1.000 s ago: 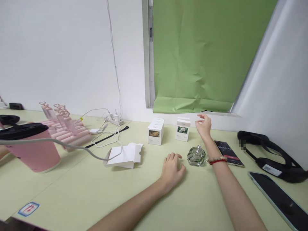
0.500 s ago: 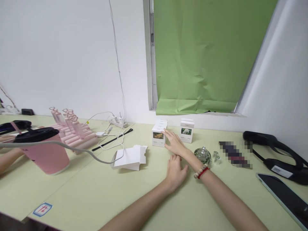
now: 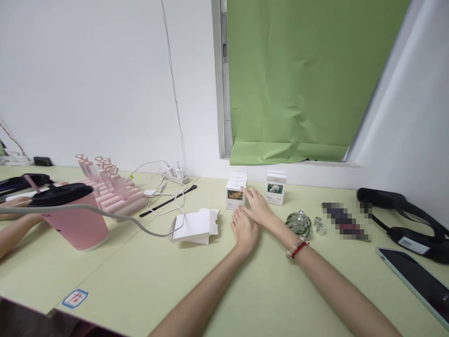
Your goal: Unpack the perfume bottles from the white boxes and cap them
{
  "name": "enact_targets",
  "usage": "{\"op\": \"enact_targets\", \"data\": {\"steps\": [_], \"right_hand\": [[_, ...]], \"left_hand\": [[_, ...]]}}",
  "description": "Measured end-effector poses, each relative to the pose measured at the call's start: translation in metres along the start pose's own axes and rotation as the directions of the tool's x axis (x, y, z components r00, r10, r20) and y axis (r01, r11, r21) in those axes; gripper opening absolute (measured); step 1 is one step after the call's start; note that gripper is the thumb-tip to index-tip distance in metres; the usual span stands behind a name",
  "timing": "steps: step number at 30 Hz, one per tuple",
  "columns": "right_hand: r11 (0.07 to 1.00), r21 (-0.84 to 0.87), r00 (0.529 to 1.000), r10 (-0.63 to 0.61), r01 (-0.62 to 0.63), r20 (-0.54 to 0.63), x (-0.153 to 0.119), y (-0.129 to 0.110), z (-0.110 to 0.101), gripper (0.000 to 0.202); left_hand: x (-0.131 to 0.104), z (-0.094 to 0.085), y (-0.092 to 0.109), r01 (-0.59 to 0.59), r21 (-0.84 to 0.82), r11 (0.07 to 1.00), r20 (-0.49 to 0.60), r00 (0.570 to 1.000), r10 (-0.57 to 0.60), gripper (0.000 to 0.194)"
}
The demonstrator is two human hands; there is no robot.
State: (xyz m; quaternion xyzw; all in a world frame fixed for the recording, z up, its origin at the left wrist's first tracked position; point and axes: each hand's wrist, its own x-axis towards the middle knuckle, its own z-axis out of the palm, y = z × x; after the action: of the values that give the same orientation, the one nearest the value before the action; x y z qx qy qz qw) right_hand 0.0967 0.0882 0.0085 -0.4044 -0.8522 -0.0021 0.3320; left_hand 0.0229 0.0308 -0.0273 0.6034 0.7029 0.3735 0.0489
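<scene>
Near the back of the table stands a row of white boxes, the front white box (image 3: pixel 235 198) bearing an orange flower picture. My right hand (image 3: pixel 260 208), with a bead bracelet at the wrist, has its fingers stretched out against or close by that box's right side. Just below the box's front face lies my left hand (image 3: pixel 244 232), palm down with extended fingers. The hands overlap slightly; neither holds anything that I can see. To the right is another white box (image 3: pixel 275 193) with a white flower picture. A faceted glass jar (image 3: pixel 298 224) sits beyond my right wrist, beside small silver cylinders (image 3: pixel 319 225).
An opened white carton (image 3: pixel 196 225) lies left of my hands. Farther left are cables, a power strip (image 3: pixel 177 177), pink tubes (image 3: pixel 121 199) and a pink cup (image 3: pixel 82 224), with another person's hands (image 3: pixel 21 217) behind it. Phones and a black headset (image 3: pixel 403 220) lie at right.
My left hand has moved left and forward to the front of the box, its fingers straightening from a curl. My right hand stays beside the box. The view has shifted slightly.
</scene>
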Motion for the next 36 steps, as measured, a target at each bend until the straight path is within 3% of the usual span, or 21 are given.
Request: {"op": "enact_targets", "data": {"steps": [3, 7, 15, 19, 29, 32, 36], "right_hand": [[0.999, 0.037, 1.0, 0.018, -0.018, -0.004, -0.004, 0.003, 0.007, 0.064], [0.997, -0.032, 0.991, 0.06, -0.064, -0.117, -0.005, 0.0, 0.011, 0.057], [0.998, 0.067, 0.996, 0.002, 0.004, -0.092, -0.006, -0.004, 0.011, 0.068], [0.99, 0.14, 0.993, -0.02, 0.036, -0.112, -0.007, -0.001, 0.014, 0.063], [0.93, 0.362, 0.986, 0.0, 0.061, -0.167, -0.008, 0.0, 0.024, 0.064], [0.928, 0.372, 0.987, 0.032, 0.03, -0.158, -0.008, -0.004, 0.025, 0.064], [0.87, 0.488, 0.994, 0.105, -0.072, -0.041, -0.012, 0.0, 0.038, 0.052]], "left_hand": [[0.013, 0.002, -0.01, 0.063, -0.066, 0.996, -0.131, 0.989, -0.071, 0.065], [0.02, 0.007, -0.015, 0.097, -0.145, 0.985, -0.183, 0.975, -0.123, 0.066], [0.017, 0.005, -0.014, 0.112, -0.149, 0.983, -0.136, 0.982, -0.132, 0.059], [0.018, 0.001, -0.013, 0.114, -0.165, 0.98, -0.129, 0.982, -0.136, 0.059], [0.026, 0.001, -0.018, 0.129, -0.205, 0.97, -0.178, 0.97, -0.167, 0.078], [0.03, -0.002, -0.02, 0.122, -0.213, 0.969, -0.216, 0.962, -0.169, 0.08], [0.032, -0.004, -0.023, 0.132, -0.209, 0.969, -0.186, 0.967, -0.171, 0.079]]}}
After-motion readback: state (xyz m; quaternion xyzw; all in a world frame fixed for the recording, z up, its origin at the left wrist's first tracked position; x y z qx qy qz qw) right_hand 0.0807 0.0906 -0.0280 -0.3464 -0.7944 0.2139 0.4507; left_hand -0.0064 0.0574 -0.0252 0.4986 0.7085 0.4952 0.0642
